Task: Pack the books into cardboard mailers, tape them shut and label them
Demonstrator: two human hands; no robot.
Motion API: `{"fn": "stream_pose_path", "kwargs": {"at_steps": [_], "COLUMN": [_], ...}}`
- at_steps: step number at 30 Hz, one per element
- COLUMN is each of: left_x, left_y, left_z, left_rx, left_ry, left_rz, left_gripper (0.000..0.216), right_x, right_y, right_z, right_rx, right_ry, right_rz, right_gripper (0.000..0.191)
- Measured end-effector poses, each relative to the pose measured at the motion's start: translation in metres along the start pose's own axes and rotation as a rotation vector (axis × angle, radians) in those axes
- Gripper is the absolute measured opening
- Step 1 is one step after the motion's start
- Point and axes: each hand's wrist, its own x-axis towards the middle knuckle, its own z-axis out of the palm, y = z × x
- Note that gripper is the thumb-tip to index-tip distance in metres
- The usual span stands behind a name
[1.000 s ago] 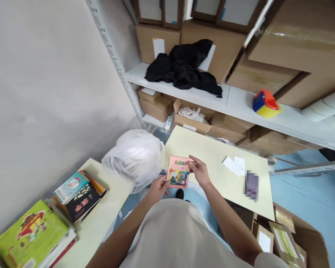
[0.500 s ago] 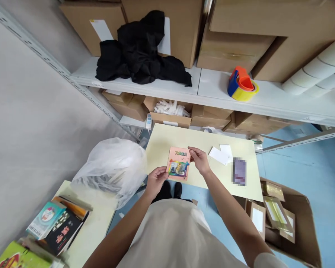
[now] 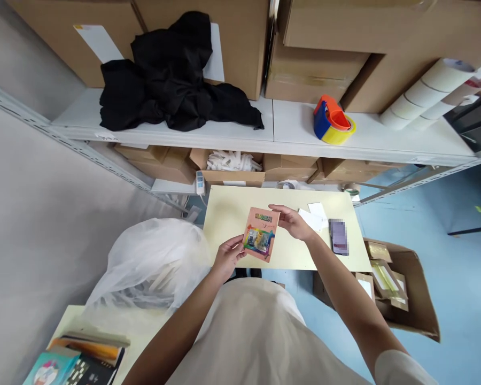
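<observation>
I hold a small pink booklet (image 3: 261, 233) with a colourful picture on its cover above a pale yellow table (image 3: 228, 214). My left hand (image 3: 227, 255) pinches its lower left corner. My right hand (image 3: 293, 221) grips its upper right corner. Both hands are closed on it. White paper slips (image 3: 315, 215) and a blurred dark card (image 3: 339, 236) lie on the table just right of my right hand.
A white plastic bag (image 3: 152, 262) bulges at the left. Books (image 3: 76, 363) lie on a second table at the lower left. A cardboard box with framed cards (image 3: 388, 278) stands on the blue floor. The shelf holds black cloth (image 3: 172, 75), a tape dispenser (image 3: 332, 113), cartons and paper rolls (image 3: 425, 93).
The view has swung right, so the books slid toward the lower left corner. The booklet stays in both hands and has tilted slightly clockwise.
</observation>
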Motion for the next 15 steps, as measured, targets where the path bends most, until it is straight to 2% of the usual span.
{"fn": "stream_pose_path", "kwargs": {"at_steps": [5, 9, 11, 15], "left_x": [0.009, 0.011, 0.013, 0.017], "left_y": [0.015, 0.023, 0.024, 0.023], "left_z": [-0.002, -0.006, -0.007, -0.003], "left_rx": [0.019, 0.022, 0.129, 0.431], "left_ry": [-0.233, -0.404, -0.367, -0.212], "left_rz": [-0.118, -0.116, -0.021, 0.198], "left_gripper": [0.049, 0.077, 0.074, 0.058], "right_x": [0.011, 0.015, 0.018, 0.029], "right_y": [-0.030, -0.043, -0.044, -0.041], "right_z": [0.003, 0.009, 0.013, 0.023], "right_rx": [-0.398, -0.498, -0.508, -0.444], "right_ry": [0.026, -0.010, -0.015, 0.009], "right_rz": [-0.165, -0.063, -0.006, 0.012], "right_gripper": [0.018, 0.016, 0.019, 0.022]}}
